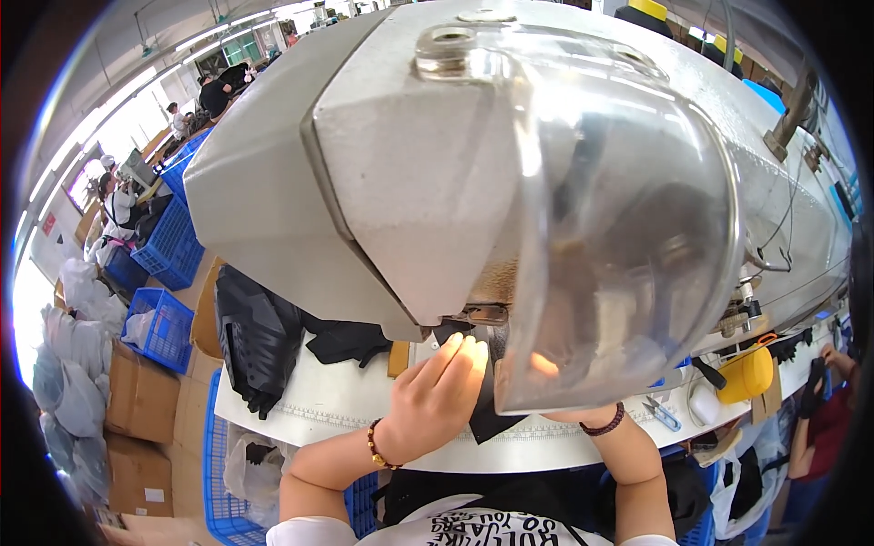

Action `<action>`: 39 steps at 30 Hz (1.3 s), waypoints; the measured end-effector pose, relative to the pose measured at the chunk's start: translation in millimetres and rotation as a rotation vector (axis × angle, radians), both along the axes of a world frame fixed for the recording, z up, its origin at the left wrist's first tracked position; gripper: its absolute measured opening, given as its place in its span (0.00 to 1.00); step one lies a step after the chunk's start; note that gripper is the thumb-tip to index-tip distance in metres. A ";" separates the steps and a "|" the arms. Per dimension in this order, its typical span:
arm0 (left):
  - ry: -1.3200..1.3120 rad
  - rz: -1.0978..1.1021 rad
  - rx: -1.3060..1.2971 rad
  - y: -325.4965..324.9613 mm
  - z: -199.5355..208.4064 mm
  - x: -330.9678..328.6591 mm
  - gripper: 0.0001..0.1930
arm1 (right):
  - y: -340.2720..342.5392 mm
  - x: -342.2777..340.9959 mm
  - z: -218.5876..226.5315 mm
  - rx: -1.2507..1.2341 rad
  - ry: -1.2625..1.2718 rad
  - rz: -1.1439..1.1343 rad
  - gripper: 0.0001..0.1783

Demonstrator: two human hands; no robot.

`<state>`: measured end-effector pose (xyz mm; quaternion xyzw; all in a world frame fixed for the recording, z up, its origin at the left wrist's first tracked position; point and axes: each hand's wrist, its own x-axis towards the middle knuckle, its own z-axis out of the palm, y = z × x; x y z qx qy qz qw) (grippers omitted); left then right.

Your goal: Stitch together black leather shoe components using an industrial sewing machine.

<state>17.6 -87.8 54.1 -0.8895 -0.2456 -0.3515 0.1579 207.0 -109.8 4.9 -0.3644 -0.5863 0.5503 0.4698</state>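
A large grey-white sewing machine (419,155) fills the middle, its curved clear plastic shield (628,300) in front of the needle area. Beneath the head lies a piece of black fabric (488,426), its lower corner on the white table. My left hand (439,391) is at the fabric's left edge, fingers drawn together with their tips against it. The shield covers most of my right hand (583,415); a lit fingertip glows through the plastic, and the fingers' hold is hidden. The needle itself is out of sight.
Black molded pieces (257,337) and black fabric (346,342) lie on the white tabletop (319,391) at left. Snips (663,414) and a yellow container (746,375) sit at right. Blue baskets (164,328) and cardboard boxes (141,389) stand on the floor; other people work farther off.
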 end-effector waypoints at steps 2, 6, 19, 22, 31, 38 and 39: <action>0.030 0.002 0.003 1.1 3.6 -4.4 0.13 | -0.1 -1.5 13.0 0.009 -0.147 -0.003 0.06; 0.096 -0.028 -0.001 4.1 14.5 -5.6 0.13 | 0.0 -7.9 -1.0 0.087 -0.057 -0.049 0.09; -0.042 -0.009 -0.242 4.0 12.5 0.2 0.13 | -16.1 -1.0 20.2 0.257 0.008 -0.172 0.26; -0.172 0.019 -0.206 6.0 4.1 -6.8 0.16 | -10.7 -16.8 6.4 0.329 0.076 -0.177 0.28; -0.481 -0.025 -0.356 18.2 -11.5 19.9 0.09 | -25.7 -11.9 9.5 0.377 0.039 -0.258 0.21; -0.441 0.038 -0.267 22.2 -6.6 1.9 0.05 | -17.1 -26.0 1.5 0.406 0.048 -0.277 0.19; -0.447 0.063 -0.314 22.9 -7.2 8.4 0.06 | -18.3 -23.0 1.8 0.394 0.054 -0.325 0.20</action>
